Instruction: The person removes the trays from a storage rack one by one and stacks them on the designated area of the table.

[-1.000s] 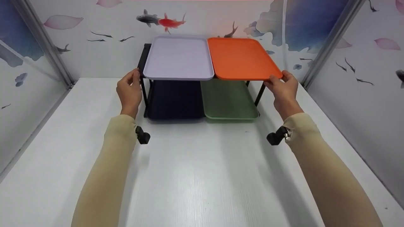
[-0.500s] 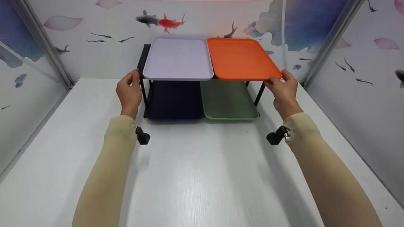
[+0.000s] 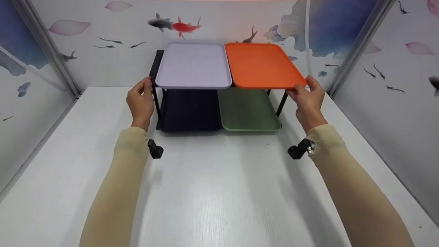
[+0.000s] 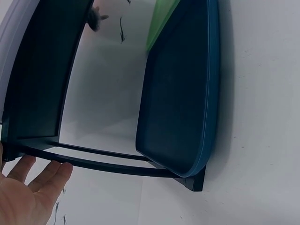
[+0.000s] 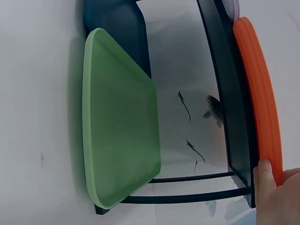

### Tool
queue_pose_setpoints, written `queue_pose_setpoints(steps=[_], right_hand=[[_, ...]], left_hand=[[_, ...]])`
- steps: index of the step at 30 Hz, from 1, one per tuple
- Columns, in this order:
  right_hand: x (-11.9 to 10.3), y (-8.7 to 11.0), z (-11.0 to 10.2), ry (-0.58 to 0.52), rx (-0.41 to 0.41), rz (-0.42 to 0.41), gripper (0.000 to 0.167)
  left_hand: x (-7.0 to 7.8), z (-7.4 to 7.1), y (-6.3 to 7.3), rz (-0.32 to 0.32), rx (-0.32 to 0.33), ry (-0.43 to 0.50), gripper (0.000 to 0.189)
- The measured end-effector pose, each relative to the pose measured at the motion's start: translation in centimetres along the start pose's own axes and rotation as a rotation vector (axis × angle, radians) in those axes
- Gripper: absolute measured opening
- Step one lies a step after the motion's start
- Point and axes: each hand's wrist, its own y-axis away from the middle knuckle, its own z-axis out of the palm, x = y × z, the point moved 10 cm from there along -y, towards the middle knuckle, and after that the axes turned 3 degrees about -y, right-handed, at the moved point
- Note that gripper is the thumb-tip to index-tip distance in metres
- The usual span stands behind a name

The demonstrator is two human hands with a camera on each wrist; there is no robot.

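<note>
A black two-tier rack [image 3: 156,65] carries trays side by side. On top lie a lavender tray [image 3: 193,65] and an orange tray [image 3: 264,65]. Below are a dark navy tray [image 3: 190,111] and a green tray [image 3: 250,109]. My left hand [image 3: 140,101] holds the rack's upper left front corner; in the left wrist view its fingers [image 4: 49,176] lie against the dark side post. At the opposite corner my right hand [image 3: 309,103] pinches the orange tray's front right corner. The right wrist view shows a thumb [image 5: 266,178] against its rim [image 5: 262,93].
The rack stands toward the back of a white table [image 3: 212,192]. Behind it rises a white wall [image 3: 120,65] printed with fish and petals, and panels enclose both sides. Small black cameras [image 3: 156,149] are worn on both wrists.
</note>
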Motion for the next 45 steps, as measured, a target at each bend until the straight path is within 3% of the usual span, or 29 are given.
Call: queue_pose_setpoints(steps=[12, 23, 36, 45], right_hand=[[-0.2, 0.7, -1.4, -0.139, 0.025, -0.014, 0.071], [-1.0, 1.6, -2.6, -0.176, 0.029, -0.019, 0.069], [-2.8, 2.9, -3.8, -0.191, 0.038, -0.105, 0.058], [-3.3, 4.0, -4.1, -0.201, 0.018, -0.113, 0.060]], left_hand=[[0.0, 0.1, 0.2, 0.026, 0.008, 0.006, 0.035], [-0.1, 0.3, 0.2, -0.001, -0.008, 0.010, 0.036], [0.0, 0.1, -0.1, -0.018, -0.005, 0.016, 0.037], [-0.2, -0.1, 0.0, -0.015, 0.016, -0.018, 0.035]])
